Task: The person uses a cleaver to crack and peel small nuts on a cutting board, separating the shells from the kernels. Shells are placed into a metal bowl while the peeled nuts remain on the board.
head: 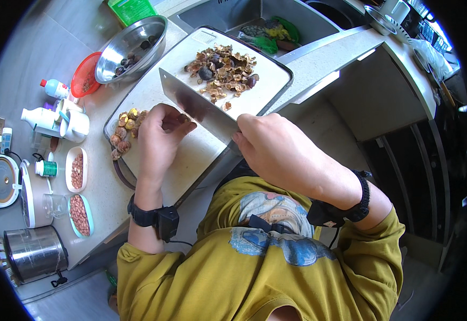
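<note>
My right hand (263, 148) grips the handle of a broad kitchen cleaver (197, 106), its blade reaching up and left over a white cutting board (201, 156). Beside the blade, my left hand (165, 132) pinches a small dark brown piece (184, 118), perhaps a nut or its shell, between thumb and fingers. Peeled, wrinkled yellow-brown nuts (122, 132), possibly chestnuts, lie in a group left of my left hand. Beyond the blade is a heap of broken brown shells (233, 72) with a few dark round nuts (205, 73) among them. The cleaver's handle is mostly hidden in my fist.
A steel bowl (109, 60) holding dark nuts and a red plastic strainer (85, 76) stand left of the board. A sink (313, 20) lies behind it. Two dishes of peanuts, a white one (68, 170) and a turquoise-rimmed one (91, 218), and a steel pot (37, 254) are at left.
</note>
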The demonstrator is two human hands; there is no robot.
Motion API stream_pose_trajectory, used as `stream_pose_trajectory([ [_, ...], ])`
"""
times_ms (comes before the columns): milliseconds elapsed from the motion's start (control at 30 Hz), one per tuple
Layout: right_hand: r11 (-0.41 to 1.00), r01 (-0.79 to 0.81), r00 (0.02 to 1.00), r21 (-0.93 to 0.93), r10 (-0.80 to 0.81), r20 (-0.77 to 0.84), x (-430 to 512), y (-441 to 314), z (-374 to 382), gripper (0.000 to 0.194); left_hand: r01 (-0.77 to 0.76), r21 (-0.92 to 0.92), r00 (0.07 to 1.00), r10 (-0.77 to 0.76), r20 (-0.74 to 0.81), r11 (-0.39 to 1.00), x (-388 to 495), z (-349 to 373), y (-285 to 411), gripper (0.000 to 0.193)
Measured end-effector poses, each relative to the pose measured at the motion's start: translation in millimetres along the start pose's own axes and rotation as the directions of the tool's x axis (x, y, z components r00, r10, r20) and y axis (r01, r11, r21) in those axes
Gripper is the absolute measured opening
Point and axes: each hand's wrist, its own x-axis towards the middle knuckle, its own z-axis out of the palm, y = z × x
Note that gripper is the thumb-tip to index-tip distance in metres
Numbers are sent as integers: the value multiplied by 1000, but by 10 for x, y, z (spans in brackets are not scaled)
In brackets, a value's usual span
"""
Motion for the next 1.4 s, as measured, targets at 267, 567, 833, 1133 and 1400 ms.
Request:
stream_pose_trajectory([
  [267, 999, 32, 999, 4, -32, -27, -25, 12, -14, 25, -71, -13, 997, 71, -16, 997, -18, 21, 12, 24],
  [567, 999, 33, 999, -25, -34, -36, -54, 0, -15, 26, -93, 41, 996, 94, -11, 995, -11, 33, 26, 24],
  [833, 998, 16, 1000, -57, -15, 9, -32, -61, -51, 20, -118, 98, 993, 120, -7, 988, 0, 36, 40, 25],
  [1133, 973, 179, 983, -145, -173, 57, 176, -115, -102, 8, -69, 158, 997, 75, -35, 985, 3, 69, 93, 23],
  [1400, 986, 120, 992, -111, -115, 55, 395, -17, 18, 22, -86, -41, 996, 85, -12, 995, -21, 54, -9, 17],
])
